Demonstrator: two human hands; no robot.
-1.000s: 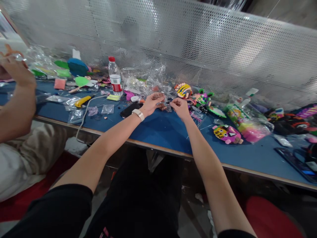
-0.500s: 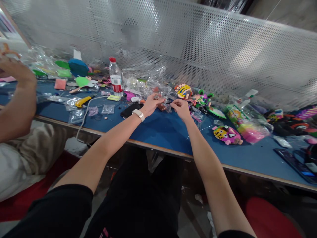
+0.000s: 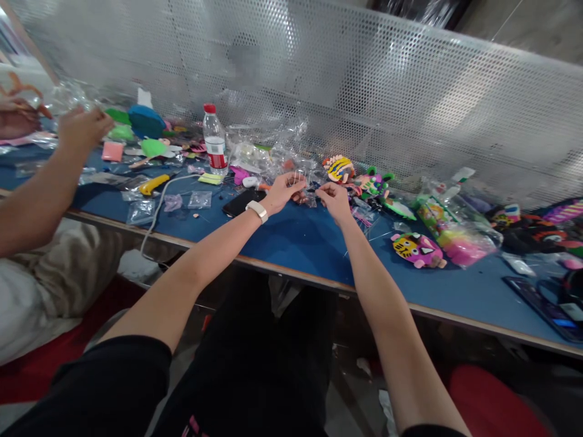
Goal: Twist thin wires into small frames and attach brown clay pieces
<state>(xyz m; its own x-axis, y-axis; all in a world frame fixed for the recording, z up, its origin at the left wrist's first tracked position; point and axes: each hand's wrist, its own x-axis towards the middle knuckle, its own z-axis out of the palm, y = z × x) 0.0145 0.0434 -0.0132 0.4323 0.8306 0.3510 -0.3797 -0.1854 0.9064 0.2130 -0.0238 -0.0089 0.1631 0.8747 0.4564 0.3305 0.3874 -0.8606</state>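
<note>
My left hand (image 3: pixel 285 189) is closed, with thin white sticks rising between its fingers; what else it grips is hidden. Close to its right, the fingertips of my right hand (image 3: pixel 333 198) are pinched together over a small dark piece that I cannot make out. A clear plastic bag (image 3: pixel 311 199) shows between the two hands, with something brownish near it. Just behind them sits a striped yellow, blue and orange clay figure (image 3: pixel 339 168). A black phone-like slab (image 3: pixel 243 203) lies beside my left wrist, which wears a pale band (image 3: pixel 257 210).
A bottle with a red cap (image 3: pixel 215 142) stands back left. A white cable (image 3: pixel 157 209) runs off the table edge near a yellow cutter (image 3: pixel 155 184). A pink and yellow face-shaped craft (image 3: pixel 419 249) lies right. Another person's hand (image 3: pixel 84 130) works at left, before a perforated metal panel (image 3: pixel 319 79).
The other person's near hand has swung right and forward, and their far hand with an orange piece shows now. My hands stay almost in place; the view has shifted slightly.
</note>
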